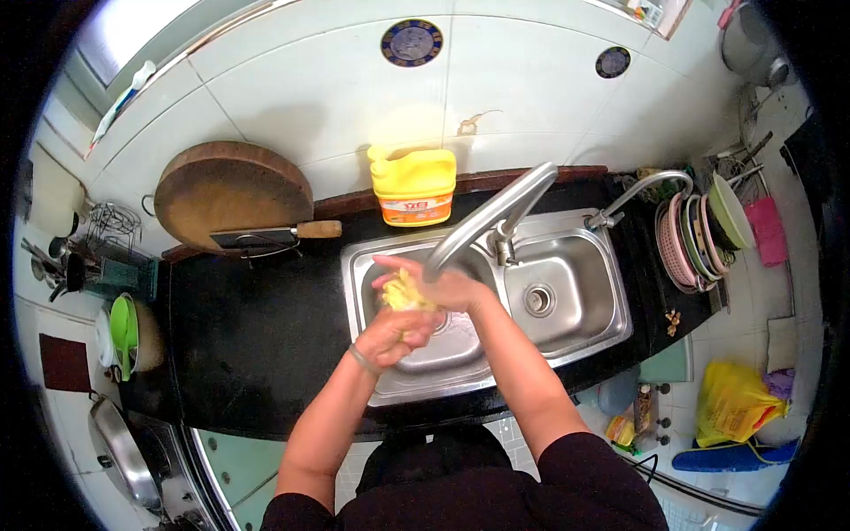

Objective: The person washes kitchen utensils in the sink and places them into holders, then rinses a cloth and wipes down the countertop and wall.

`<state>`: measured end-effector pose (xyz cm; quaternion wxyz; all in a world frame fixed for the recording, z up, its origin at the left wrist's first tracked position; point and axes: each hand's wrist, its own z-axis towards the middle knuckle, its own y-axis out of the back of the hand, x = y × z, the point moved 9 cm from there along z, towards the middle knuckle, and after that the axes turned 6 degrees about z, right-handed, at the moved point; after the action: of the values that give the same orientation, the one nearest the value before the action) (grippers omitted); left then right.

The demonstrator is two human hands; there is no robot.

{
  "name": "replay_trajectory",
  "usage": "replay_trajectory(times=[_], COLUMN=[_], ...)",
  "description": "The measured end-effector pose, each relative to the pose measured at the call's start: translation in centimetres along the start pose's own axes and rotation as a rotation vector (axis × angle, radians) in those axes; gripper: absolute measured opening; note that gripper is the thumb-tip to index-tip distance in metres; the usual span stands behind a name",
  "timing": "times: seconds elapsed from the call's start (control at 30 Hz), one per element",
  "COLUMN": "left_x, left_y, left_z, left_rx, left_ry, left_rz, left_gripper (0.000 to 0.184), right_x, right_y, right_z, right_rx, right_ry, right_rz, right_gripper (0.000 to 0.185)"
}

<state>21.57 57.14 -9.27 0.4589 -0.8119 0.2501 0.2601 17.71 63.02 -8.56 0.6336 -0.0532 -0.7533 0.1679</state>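
Observation:
Over the left sink basin (363, 265), both my hands hold a crumpled, soft-looking yellow thing (403, 292) with whitish patches; blur hides its exact kind. My left hand (391, 336), with a band on the wrist, is closed round its lower side. My right hand (452, 290) presses on it from above and the right, some fingers stretched past its far edge. Above my right hand, the curved metal faucet (491, 212) hides part of that hand. Whether water runs from it I cannot tell.
A yellow detergent jug (413, 188) stands behind the sink. To the left, a round wooden cutting board (232, 190) leans on the wall, with a wood-handled cleaver (266, 237) before it. The right basin (580, 301) adjoins. Stacked colanders and bowls (695, 234) stand far right.

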Motion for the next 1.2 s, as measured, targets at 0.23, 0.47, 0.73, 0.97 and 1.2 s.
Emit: replay_trajectory(times=[0.23, 0.47, 0.73, 0.97, 1.2], left_x=[1.6, -1.3, -4.5, -5.1, -5.2], left_y=[-2.1, 0.2, 1.2, 3.7, 4.1], left_z=[-0.4, 0.9, 0.4, 1.4, 0.8], left_rx=[0.338, -0.168, -0.662, -0.557, -0.226], left_ry=[0.120, -0.043, -0.711, -0.560, -0.435], left_rz=[-0.407, 0.413, 1.332, 0.862, -0.161], left_gripper=[0.032, 0.021, 0.040, 0.043, 0.023], right_x=[4.0, 5.0, 4.6, 6.4, 3.2], right_y=[-3.7, -3.1, 0.8, 4.9, 7.2], right_z=[0.4, 0.6, -1.9, -2.7, -10.9], right_rx=[0.334, 0.065, -0.704, -0.586, -0.624], right_ry=[0.175, 0.122, 0.395, 0.578, 0.231], right_rz=[0.132, 0.270, 0.110, -0.301, -0.104], right_gripper=[0.067, 0.042, 0.022, 0.033, 0.032])
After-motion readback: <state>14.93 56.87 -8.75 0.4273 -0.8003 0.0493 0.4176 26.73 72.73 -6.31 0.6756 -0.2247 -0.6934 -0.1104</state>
